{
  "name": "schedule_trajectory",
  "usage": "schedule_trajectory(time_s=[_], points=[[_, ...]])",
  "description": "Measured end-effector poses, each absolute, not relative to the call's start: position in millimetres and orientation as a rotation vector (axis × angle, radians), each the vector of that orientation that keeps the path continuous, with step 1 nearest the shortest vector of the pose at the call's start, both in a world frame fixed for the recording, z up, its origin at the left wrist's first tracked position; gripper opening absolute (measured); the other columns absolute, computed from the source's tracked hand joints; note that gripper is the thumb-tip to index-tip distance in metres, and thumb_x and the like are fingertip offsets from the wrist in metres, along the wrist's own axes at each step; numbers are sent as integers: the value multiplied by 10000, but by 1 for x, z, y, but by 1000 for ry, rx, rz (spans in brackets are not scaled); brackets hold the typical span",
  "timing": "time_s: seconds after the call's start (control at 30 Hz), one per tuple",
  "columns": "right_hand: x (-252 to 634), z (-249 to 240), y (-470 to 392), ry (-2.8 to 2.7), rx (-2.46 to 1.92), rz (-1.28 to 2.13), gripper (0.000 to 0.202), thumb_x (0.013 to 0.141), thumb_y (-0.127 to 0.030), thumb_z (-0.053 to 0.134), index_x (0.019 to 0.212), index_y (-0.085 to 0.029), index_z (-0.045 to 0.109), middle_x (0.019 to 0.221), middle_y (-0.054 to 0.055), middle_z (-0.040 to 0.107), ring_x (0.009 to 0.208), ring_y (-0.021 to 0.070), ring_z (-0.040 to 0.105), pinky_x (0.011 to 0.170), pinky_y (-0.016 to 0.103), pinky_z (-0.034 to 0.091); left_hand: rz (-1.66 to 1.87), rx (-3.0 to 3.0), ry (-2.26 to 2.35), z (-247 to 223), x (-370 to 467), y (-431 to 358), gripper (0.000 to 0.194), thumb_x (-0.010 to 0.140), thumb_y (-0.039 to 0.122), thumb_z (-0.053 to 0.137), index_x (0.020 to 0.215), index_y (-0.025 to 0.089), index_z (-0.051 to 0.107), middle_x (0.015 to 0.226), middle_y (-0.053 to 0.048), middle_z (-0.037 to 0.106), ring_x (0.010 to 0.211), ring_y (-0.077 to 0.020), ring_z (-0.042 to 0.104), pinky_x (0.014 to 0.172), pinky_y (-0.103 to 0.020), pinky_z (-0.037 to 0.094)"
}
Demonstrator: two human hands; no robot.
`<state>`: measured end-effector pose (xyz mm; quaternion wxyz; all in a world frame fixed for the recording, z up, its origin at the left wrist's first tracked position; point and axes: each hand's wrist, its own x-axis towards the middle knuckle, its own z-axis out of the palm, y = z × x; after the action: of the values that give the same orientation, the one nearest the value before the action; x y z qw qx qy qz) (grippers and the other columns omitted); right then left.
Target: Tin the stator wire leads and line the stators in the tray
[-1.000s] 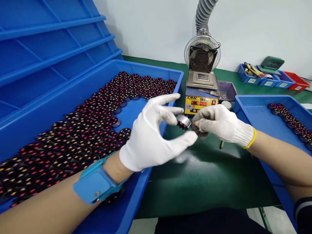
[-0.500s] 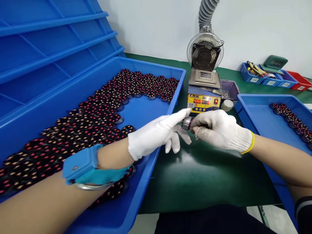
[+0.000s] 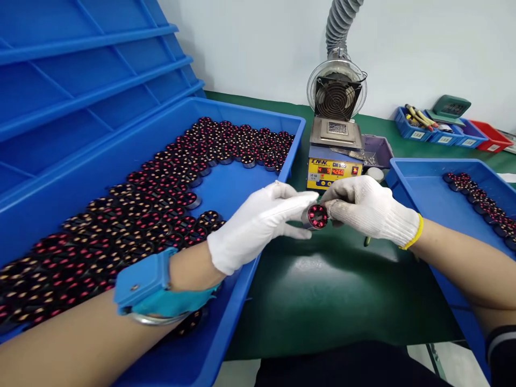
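A small round black part (image 3: 317, 216) with red coils on its face is held between my two gloved hands, in front of the yellow-fronted solder pot (image 3: 334, 173). My left hand (image 3: 269, 219), in a white glove, has its thumb and fingers on the part's left side. My right hand (image 3: 365, 207), in a knitted glove with a yellow cuff, pinches its right edge. Many similar parts (image 3: 161, 199) fill much of the large blue tray (image 3: 242, 306) on the left. Another blue tray (image 3: 419, 185) on the right holds a row of them.
A fan (image 3: 337, 99) and grey duct (image 3: 342, 24) rise behind the pot. Beside it are a purple bin (image 3: 379, 148) and a white round object (image 3: 375, 173). Small blue bins (image 3: 413, 126) with pens, a red bin (image 3: 489, 137) and a clock (image 3: 451, 106) stand back right.
The held part has turned so its red coil face shows. My left hand has closed onto it, where its fingers were spread before. A thin dark object now shows below my right hand.
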<state>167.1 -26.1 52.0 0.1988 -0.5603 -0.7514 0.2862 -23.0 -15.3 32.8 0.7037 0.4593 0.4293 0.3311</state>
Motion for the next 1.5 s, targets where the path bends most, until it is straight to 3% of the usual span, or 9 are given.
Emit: schedule_trajectory(time_s=[0.2,0.33,0.5,0.57,0.77,0.93,1.07,1.17,1.5], points=[[167,53,-31,-2162,-1529,673,188,784,-198,540,808,-189,726,704,-28,686,623,104,590,517,198,344,413,1158,935,34,-23,-16,319,803,371,701,1007,142,616,882,-90,702,610,-194,703,450,-236,546],[167,58,-32,-2175,-1593,509,195,791,-229,543,825,-213,734,750,-23,692,680,128,605,494,213,303,669,1256,996,35,-21,-22,425,772,267,737,1167,205,594,1025,-53,701,870,-198,711,717,-298,620],[170,52,-25,-2049,-1583,907,151,778,-211,535,755,-181,680,672,-20,676,599,120,631,500,197,396,960,1621,1046,29,-22,-24,101,774,214,694,745,178,604,1170,-69,673,1234,-273,565,1034,-382,509],[172,47,-20,-1912,-1513,1138,134,786,-244,543,767,-172,655,696,-11,683,591,128,653,508,193,450,1125,1831,990,20,-24,-22,98,778,168,661,837,193,586,1306,-62,606,1241,-262,563,1008,-385,531],[173,42,-18,-1749,-1372,1324,117,796,-234,557,745,-156,627,714,-4,683,571,116,657,536,190,527,1209,2204,794,9,-29,-15,616,669,206,776,1225,240,513,1537,-100,366,1310,-313,496,1055,-455,489],[170,48,-26,-1861,-1421,1092,141,794,-204,552,794,-151,683,644,-20,674,559,101,643,505,158,478,639,1245,906,24,-25,-15,619,806,634,570,1243,203,494,1252,-178,610,880,-277,713,671,-419,624],[169,49,-28,-1962,-1480,930,156,791,-219,559,794,-163,704,635,-29,682,563,97,628,474,154,421,457,1081,895,34,-25,-15,344,844,433,630,1015,137,596,918,-133,707,631,-192,699,449,-228,539],[169,48,-26,-1973,-1500,919,163,789,-227,555,793,-158,703,640,-24,686,569,104,634,493,166,428,687,1154,913,37,-25,-18,348,779,227,725,1098,173,596,1005,-65,695,789,-163,707,560,-200,579],[169,47,-25,-2017,-1502,888,185,777,-212,555,834,-159,722,690,-12,700,616,113,637,535,192,415,868,1602,1115,29,-22,-19,362,709,285,732,1039,177,632,1192,-69,658,983,-230,678,852,-355,574]])
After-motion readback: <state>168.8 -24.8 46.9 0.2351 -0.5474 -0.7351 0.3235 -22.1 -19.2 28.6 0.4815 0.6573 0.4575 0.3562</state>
